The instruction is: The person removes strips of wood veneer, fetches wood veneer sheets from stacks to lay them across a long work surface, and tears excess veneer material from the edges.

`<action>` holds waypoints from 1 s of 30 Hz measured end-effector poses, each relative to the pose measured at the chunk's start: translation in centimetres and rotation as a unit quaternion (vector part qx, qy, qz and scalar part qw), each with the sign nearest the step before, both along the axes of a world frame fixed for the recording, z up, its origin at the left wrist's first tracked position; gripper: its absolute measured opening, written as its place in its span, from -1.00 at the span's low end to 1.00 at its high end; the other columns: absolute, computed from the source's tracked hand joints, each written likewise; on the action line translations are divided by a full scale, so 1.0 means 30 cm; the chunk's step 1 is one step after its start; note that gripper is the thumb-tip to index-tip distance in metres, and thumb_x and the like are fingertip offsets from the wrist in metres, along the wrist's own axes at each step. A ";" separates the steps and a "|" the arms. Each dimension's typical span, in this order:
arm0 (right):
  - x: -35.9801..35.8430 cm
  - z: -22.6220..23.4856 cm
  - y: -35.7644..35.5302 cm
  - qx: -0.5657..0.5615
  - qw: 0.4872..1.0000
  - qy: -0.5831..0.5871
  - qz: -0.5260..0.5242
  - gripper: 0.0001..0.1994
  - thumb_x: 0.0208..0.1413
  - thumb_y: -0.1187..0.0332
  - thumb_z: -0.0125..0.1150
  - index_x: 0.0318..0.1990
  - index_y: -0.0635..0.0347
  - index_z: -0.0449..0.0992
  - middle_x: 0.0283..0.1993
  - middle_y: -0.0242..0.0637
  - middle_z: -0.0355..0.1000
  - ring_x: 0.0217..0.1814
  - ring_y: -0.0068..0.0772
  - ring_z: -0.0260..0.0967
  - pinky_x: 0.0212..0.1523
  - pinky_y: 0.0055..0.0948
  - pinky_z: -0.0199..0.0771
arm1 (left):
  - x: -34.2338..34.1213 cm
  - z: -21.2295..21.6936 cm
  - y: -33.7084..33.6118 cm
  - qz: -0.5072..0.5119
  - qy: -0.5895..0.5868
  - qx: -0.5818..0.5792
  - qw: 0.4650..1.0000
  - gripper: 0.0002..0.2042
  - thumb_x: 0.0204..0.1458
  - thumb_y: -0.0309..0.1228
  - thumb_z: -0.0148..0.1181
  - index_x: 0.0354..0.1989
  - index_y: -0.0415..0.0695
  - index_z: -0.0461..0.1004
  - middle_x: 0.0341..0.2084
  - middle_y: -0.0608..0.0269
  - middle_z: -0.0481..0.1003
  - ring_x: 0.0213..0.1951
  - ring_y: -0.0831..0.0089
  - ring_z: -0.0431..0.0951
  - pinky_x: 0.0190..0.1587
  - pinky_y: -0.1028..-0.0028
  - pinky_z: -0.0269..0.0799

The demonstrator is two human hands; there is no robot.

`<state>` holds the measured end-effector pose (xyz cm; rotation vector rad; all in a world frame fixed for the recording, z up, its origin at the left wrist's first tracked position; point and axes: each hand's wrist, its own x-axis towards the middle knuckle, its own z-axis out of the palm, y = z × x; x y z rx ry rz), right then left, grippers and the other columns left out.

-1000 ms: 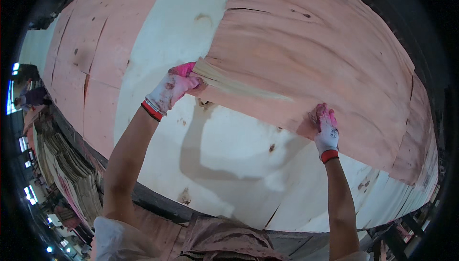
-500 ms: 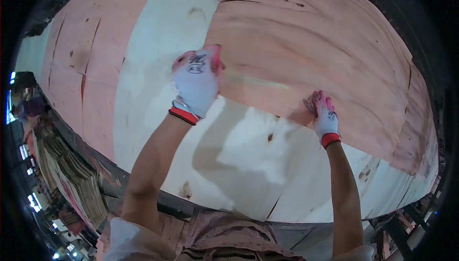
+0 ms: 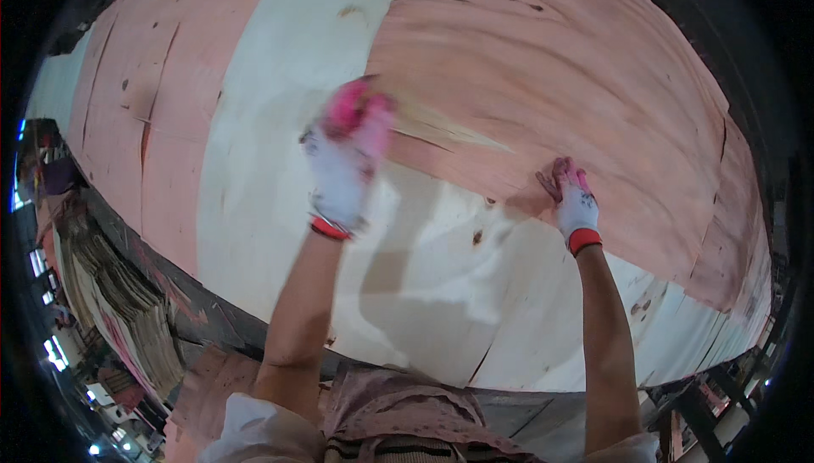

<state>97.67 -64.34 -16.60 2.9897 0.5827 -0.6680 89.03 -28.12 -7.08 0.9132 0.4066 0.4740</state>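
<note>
A pinkish wood veneer sheet [image 3: 543,64] with dark cracks lies over a pale veneer layer [image 3: 449,268]. Near the sheet's left corner is my left hand [image 3: 343,149], in a white glove with pink fingers and a red cuff. Motion smears its fingers, so whether they hold anything cannot be made out. Just right of it, a pale wedge-shaped patch [image 3: 445,125] with a dark split shows in the pink sheet. My right hand [image 3: 575,200], gloved alike, rests flat on the sheet's near edge with fingers spread and nothing in them.
Another pink veneer sheet [image 3: 157,115] covers the left side, parted from the right one by a pale strip [image 3: 284,81]. At the lower left stands a stack of veneer sheets [image 3: 127,293]. Dark metal framework [image 3: 708,416] shows at the lower right.
My left hand has turned so that more of its pink fingers shows, and its forearm has swung right. The pale patch beside it is more exposed. My right hand stays nearly still.
</note>
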 end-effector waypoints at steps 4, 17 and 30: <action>0.002 0.041 0.037 -0.049 0.999 -0.009 0.009 -0.36 -0.02 0.40 0.03 0.30 -0.09 0.09 0.41 -0.30 -0.08 0.39 -0.03 -0.06 0.25 -0.20 0.14 | -0.060 -0.289 0.194 -0.001 0.267 0.319 0.909 -0.72 0.03 -0.50 0.14 -0.07 -0.29 0.42 -0.34 0.27 0.52 -0.33 0.52 0.49 -0.20 0.49 0.45; -0.034 0.200 0.254 0.383 0.909 -0.068 -0.148 -0.47 0.08 0.27 0.12 0.20 0.26 0.22 0.05 -0.15 0.40 0.04 -0.37 0.39 -0.06 -0.41 0.43 | 0.021 -0.389 0.333 -0.089 0.383 0.095 0.914 -0.85 0.00 -0.52 0.16 -0.25 -0.29 0.49 -0.40 0.23 0.53 -0.41 0.49 0.53 -0.33 0.54 0.49; 0.004 0.099 0.739 0.322 0.906 0.267 -0.064 -0.67 0.10 0.08 -0.02 -0.27 0.18 0.42 -0.49 -0.17 0.39 -0.43 -0.17 0.34 -0.30 -0.29 0.36 | 0.014 -0.378 0.351 -0.158 0.351 0.063 0.921 -0.81 -0.03 -0.35 0.19 -0.49 -0.26 0.50 -0.65 0.20 0.50 -0.65 0.54 0.47 -0.62 0.60 0.33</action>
